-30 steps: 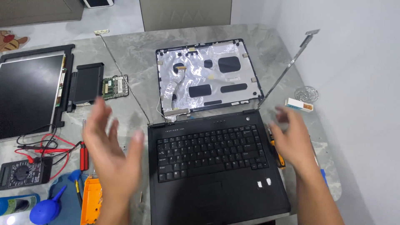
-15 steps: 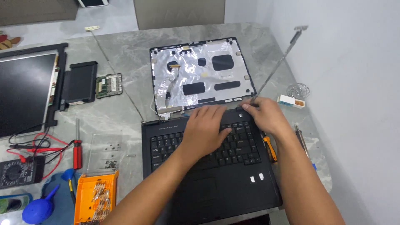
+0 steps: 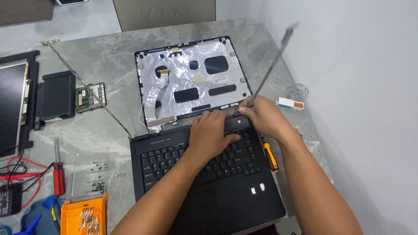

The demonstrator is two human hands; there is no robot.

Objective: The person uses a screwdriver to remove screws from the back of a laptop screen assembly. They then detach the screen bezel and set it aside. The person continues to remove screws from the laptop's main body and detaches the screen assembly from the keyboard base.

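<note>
Reaching forward from the lower edge of the view, both forearms converge on the back edge of a black laptop base (image 3: 204, 182) that lies on the grey marbled worktop (image 3: 109, 126). The left hand (image 3: 211, 135) rests palm down on the upper rows of the keyboard, fingers curled and pressing near the hinge strip, holding nothing that can be seen. The right hand (image 3: 261, 115) sits just beside it at the right hinge corner, fingers closed around the lower end of a thin metal hinge bracket (image 3: 272, 65), which slants up and away to the right and looks blurred at its top. Behind the hands, the emptied screen lid (image 3: 191, 82) lies flat, lined with silver foil and joined to the base at its near edge. A matching bracket (image 3: 87, 87) runs diagonally from the lid's left corner across the worktop. An orange-handled screwdriver (image 3: 270, 156) lies just beside the base on its right, under the right wrist. Further left are a small green circuit board (image 3: 89, 98), a black drive (image 3: 54, 95), the removed screen panel (image 3: 13, 104), a red-handled screwdriver (image 3: 57, 169) and an orange tray of screws (image 3: 85, 215).
</note>
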